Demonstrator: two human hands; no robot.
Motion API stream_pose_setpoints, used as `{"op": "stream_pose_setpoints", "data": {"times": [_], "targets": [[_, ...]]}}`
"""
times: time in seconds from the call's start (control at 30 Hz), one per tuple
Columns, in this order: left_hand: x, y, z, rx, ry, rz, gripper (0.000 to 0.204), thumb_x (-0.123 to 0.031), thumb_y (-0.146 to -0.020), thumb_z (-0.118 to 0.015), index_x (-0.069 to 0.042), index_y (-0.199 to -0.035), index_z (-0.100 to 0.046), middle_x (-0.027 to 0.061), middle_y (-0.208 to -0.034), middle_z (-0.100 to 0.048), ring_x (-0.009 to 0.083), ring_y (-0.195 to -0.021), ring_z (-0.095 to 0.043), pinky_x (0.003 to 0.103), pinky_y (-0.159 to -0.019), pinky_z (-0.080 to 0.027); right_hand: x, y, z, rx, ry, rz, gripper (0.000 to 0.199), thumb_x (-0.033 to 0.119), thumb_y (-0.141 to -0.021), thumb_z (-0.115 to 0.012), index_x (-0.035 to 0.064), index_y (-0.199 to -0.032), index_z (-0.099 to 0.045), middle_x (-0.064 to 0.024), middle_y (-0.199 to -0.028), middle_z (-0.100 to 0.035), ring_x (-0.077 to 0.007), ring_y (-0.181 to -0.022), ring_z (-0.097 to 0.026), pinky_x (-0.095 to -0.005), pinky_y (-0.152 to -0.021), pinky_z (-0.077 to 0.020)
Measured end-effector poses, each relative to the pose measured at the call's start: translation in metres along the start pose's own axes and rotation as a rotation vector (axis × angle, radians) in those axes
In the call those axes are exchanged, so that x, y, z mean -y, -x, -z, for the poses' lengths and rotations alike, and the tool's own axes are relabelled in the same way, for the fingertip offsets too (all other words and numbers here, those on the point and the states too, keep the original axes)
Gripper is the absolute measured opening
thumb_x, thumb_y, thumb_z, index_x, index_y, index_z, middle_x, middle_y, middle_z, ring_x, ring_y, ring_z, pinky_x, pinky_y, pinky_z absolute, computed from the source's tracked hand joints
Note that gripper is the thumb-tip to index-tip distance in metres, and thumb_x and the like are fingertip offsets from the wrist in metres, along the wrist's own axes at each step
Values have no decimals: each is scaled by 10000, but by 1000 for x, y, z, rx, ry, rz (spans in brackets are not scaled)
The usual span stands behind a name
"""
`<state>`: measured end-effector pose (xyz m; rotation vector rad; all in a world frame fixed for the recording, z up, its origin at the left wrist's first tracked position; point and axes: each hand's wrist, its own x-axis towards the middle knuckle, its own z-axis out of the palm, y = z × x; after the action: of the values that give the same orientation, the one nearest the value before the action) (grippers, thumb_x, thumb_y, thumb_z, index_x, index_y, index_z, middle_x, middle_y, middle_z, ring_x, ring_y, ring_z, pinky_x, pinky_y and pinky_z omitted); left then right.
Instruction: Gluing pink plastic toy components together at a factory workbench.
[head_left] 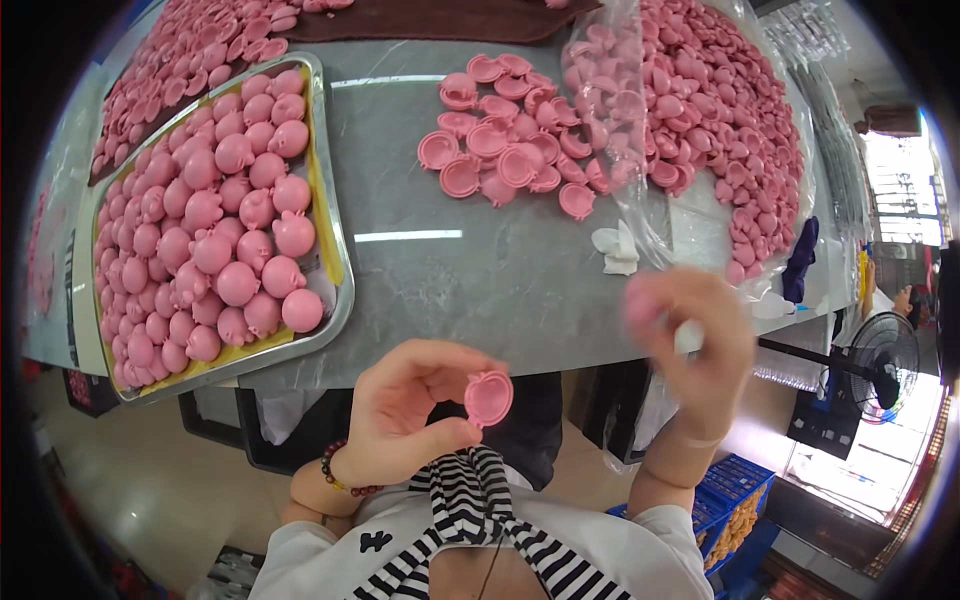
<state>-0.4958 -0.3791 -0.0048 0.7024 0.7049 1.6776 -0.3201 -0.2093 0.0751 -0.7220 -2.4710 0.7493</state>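
Pinching a pink half-shell (489, 397) between thumb and fingertips, the left hand (410, 412) holds it up close to the chest with the hollow side facing the camera, probably so the inside and rim are easy to see. It's the low one of the two hands, at about 6 o'clock in the view.

The right hand (700, 345) is up at about 4 o'clock and badly motion-blurred. It looks curled around something pink (640, 300) with a bit of white near the fingers, but I can't tell exactly what it's gripping or how tightly. The two hands are apart, not touching each other.

The layout on the grey counter (450, 270) seems arranged for reach:
- A loose pile of pink half-shells (510, 150) sits at 12 o'clock, straight ahead, spilling out of a clear plastic bag (720, 120) full of the same parts at 2 o'clock. The bag's open mouth faces the middle, so pieces can be pulled out easily.
- A metal tray (335, 230) at 9 to 10 o'clock holds rounded pink pig-shaped pieces (220, 230), packed close on a yellow liner. The raised rim likely keeps them from rolling off.
- A small white lump (617, 248) lies on the counter just beside the bag's edge, within reach of the right side.
- More pink parts on a dark cloth (440, 20) at 11 to 12 o'clock, further back.

A standing fan (885, 360) is off the counter at 4 o'clock.
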Motion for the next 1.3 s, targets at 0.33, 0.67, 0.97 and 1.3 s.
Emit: {"op": "stream_pose_setpoints", "data": {"times": [0.33, 0.67, 0.97, 1.3], "targets": [[17, 3, -7, 28, -148, 91, 395, 43, -699, -690, 64, -1055, -520, 180, -1060, -542, 228, -978, -566, 321, -833, -483, 12, 37, -63, -44, -406, 227, 212, 9, -604, -730, 29, -806, -667, -102, -846, -608, -163, -645, -586, -222, -538, -465], [24, 5, -7, 54, -115, 203, 422, 53, -689, -697, 57, -1078, -531, 147, -1011, -563, 186, -916, -590, 298, -815, -492, -1, 52, -70, -45, -340, 323, 282, 8, -578, -732, 17, -852, -670, -94, -885, -624, -184, -687, -604, -242, -545, -483], [38, 7, -8, 57, -97, 44, 590, -50, -675, -746, 26, -1177, -445, 160, -1123, -519, 227, -1053, -531, 357, -901, -441, 18, 62, -86, -189, -256, 184, 332, -16, -574, -724, 33, -884, -616, -90, -921, -608, -226, -772, -591, -289, -617, -494], [40, 3, -7, 125, -381, -170, 386, -123, -754, -678, 45, -1080, -555, 245, -1152, -524, 267, -1038, -557, 310, -853, -448, 23, 68, -98, -142, -456, 82, 220, 8, -689, -652, 43, -898, -595, -91, -876, -620, -234, -735, -564, -308, -658, -471]]}}
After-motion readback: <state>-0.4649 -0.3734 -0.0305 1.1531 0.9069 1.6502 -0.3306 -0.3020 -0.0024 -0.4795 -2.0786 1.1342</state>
